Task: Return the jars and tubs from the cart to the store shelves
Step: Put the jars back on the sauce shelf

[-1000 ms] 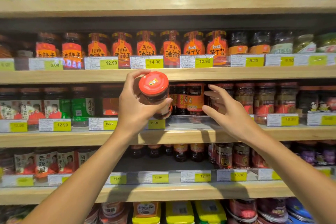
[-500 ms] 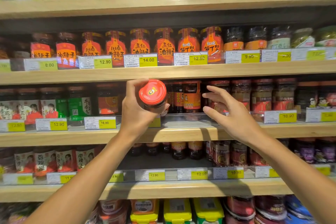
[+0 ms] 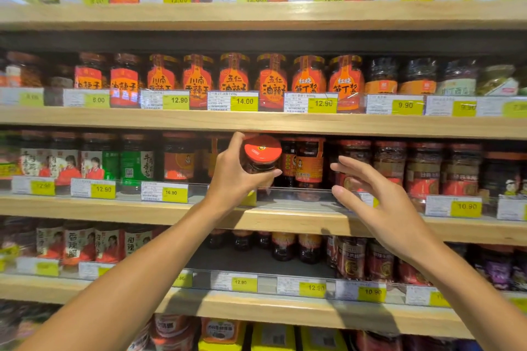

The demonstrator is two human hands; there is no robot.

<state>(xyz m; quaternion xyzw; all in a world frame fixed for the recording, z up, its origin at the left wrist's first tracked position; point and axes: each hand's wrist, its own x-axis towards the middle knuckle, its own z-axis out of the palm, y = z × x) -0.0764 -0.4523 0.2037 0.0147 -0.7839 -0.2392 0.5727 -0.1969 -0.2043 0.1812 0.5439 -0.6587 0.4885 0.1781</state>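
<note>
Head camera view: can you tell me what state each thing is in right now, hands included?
Red-lidded jar: lid on, tilted with its lid toward the camera, held in the air at the third shelf's opening, not yet set down.
Left hand: gripping the jar's body.
Right hand: fingers spread, holding nothing, beside the jar.
Third shelf: gap in the front row behind the jar.
Orange-labelled jars: upright, lids on.

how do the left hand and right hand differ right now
The left hand grips a red-lidded jar, fingers and thumb curled round it; the right hand holds nothing, its fingers spread and only slightly bent. The left hand is at a gap in the jar row; the right hand hovers to its right, in front of shelved jars. Both reach toward the same shelf.
</note>
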